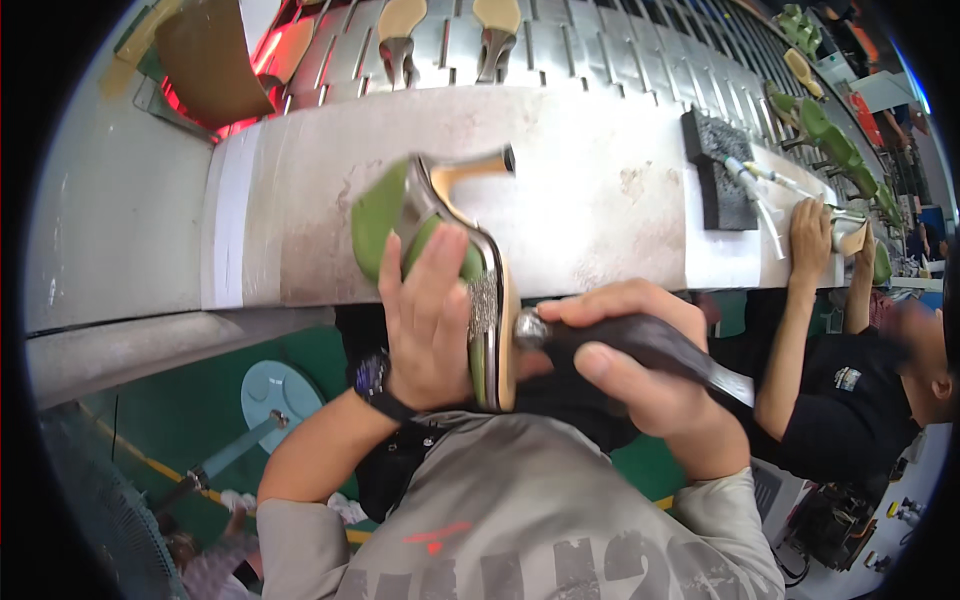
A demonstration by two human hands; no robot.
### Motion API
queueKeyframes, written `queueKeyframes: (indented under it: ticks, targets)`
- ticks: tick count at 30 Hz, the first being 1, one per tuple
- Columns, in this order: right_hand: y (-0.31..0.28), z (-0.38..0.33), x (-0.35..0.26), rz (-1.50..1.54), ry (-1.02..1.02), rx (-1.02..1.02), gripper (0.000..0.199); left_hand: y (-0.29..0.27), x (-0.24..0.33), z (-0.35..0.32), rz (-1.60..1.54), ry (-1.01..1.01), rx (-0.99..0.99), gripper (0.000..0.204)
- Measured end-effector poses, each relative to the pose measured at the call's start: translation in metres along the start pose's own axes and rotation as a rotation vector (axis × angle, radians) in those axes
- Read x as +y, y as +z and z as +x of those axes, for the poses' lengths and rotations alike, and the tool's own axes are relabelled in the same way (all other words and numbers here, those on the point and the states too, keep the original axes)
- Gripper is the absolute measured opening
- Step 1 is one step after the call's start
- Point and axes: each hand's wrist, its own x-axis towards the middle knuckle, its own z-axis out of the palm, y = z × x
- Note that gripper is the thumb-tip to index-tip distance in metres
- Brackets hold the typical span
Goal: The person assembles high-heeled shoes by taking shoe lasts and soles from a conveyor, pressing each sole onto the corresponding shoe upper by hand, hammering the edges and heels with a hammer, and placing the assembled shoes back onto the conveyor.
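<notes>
My left hand (428, 320) is wrapped round a green high-heeled shoe (484, 300) that has a glittery band and a tan sole. The shoe lies on its side, its heel pointing away to the right, at the near edge of the pale bench. In my right hand (660, 375) is a dark tool (640, 340) with a rounded, shiny metal head and a silvery far end. Its head is close against the sole, and I cannot tell whether they touch. My fingers hide part of both.
Beyond the bench (590, 150), a slatted conveyor (545, 50) carries several shoes. A black foam block (722, 170) with thin white-handled tools lies to the right. Farther right, a co-worker's hands (812, 235) hold another shoe. A blue round stool (275, 390) stands at lower left.
</notes>
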Motion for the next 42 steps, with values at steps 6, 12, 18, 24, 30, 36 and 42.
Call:
queueKeyframes:
  ticks: [6, 12, 18, 24, 30, 36, 42]
  targets:
    - [-0.008, 0.01, 0.047, -0.051, -0.02, 0.111, 0.026, 0.03, -0.038, -0.031, 0.262, 0.047, 0.015, 0.063]
    - [-0.027, 0.044, 0.027, -0.032, -0.064, 0.102, 0.03, 0.035, -0.038, -0.038, 0.366, 0.088, -0.004, 0.095]
    - [-0.022, 0.084, 0.001, -0.193, 0.069, 0.01, 0.041, 0.046, -0.038, -0.037, 0.308, 0.013, 0.133, 0.066]
    - [-0.031, 0.084, 0.016, -0.401, -0.232, -0.33, 0.036, 0.037, -0.035, -0.04, 0.282, -0.008, 0.101, 0.031]
    - [-0.017, 0.076, 0.01, -0.564, -0.35, -0.366, 0.032, 0.036, -0.032, -0.037, 0.25, -0.038, 0.092, 0.029]
    - [-0.001, 0.06, 0.013, -0.599, -0.392, -0.329, 0.031, 0.027, -0.041, -0.039, 0.346, 0.091, -0.043, 0.063]
    - [0.021, 0.015, 0.021, -0.643, -0.379, -0.247, 0.031, 0.03, -0.039, -0.038, 0.289, 0.071, -0.017, 0.069]
